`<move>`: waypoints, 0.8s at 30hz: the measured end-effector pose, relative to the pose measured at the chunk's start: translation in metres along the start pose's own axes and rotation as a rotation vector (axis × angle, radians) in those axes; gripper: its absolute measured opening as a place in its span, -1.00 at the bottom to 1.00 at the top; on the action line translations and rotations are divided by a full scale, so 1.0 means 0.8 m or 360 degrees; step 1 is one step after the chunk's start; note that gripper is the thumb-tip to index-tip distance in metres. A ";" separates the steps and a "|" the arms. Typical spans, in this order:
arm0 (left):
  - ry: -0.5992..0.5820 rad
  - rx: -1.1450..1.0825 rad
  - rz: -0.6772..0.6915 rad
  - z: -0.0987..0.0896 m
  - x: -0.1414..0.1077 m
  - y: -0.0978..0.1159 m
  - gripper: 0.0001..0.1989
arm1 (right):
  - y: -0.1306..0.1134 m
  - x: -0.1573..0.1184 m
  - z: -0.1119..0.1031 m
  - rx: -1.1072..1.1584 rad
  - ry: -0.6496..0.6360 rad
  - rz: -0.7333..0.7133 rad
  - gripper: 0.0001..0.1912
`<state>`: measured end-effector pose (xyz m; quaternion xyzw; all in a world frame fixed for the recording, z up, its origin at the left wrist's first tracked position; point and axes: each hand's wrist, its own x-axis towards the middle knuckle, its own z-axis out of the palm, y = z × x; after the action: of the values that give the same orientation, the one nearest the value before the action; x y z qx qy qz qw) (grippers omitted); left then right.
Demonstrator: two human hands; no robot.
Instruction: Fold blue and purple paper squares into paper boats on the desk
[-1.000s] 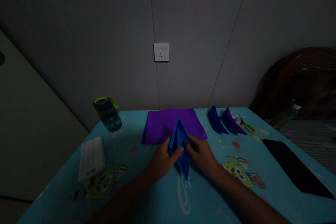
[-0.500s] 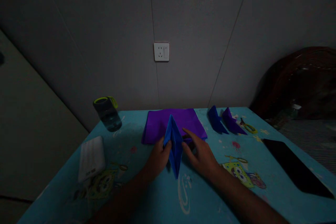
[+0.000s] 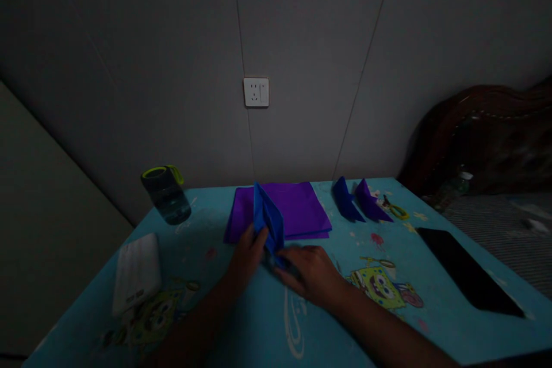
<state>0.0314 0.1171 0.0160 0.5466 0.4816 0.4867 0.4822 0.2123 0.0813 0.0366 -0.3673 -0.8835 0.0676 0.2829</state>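
Observation:
A folded blue paper (image 3: pixel 271 215) stands tilted between my hands, its upper point leaning left and its folds partly spread. My left hand (image 3: pixel 249 252) grips its lower left side, thumb on the front. At the bottom tip, my right hand (image 3: pixel 308 269) pinches the paper between thumb and fingers. Behind the blue paper lies a stack of purple sheets (image 3: pixel 302 207), with a blue edge showing beneath the top ones.
Two folded paper boats, one dark blue (image 3: pixel 346 201) and one purple (image 3: pixel 370 202), sit at the back right. A dark flat object (image 3: pixel 468 270) lies at the right edge. A bottle (image 3: pixel 167 195) and a white power bank (image 3: pixel 137 272) are on the left.
My right hand has moved down from the paper's right side to its bottom tip. The blue paper has tilted, its top now leaning left. The camera view has shifted slightly.

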 end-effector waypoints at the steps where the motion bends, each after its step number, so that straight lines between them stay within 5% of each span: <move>1: -0.0076 -0.0069 0.0014 0.002 0.001 0.000 -0.52 | 0.005 0.001 -0.001 -0.0011 0.0063 0.0037 -0.70; 4: -0.0159 0.0044 0.0225 0.002 0.006 -0.002 -0.48 | 0.026 0.001 -0.007 -0.0059 0.0288 0.0254 -0.68; 9: -0.0168 0.1076 0.0717 -0.016 0.020 -0.022 -0.54 | 0.068 0.001 -0.026 -0.0200 0.0561 0.0700 -0.64; 16: -0.0288 0.1672 0.0686 -0.033 0.035 -0.040 -0.57 | 0.120 -0.004 -0.039 -0.0433 0.0563 0.1194 -0.62; 24: -0.0181 0.1808 0.0657 -0.030 0.027 -0.032 -0.63 | 0.115 -0.013 -0.036 -0.0456 0.0567 0.1322 -0.60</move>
<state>0.0075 0.1420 -0.0065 0.8257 0.5236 0.2068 0.0357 0.2902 0.1377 0.0256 -0.7307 -0.6001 -0.0116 0.3254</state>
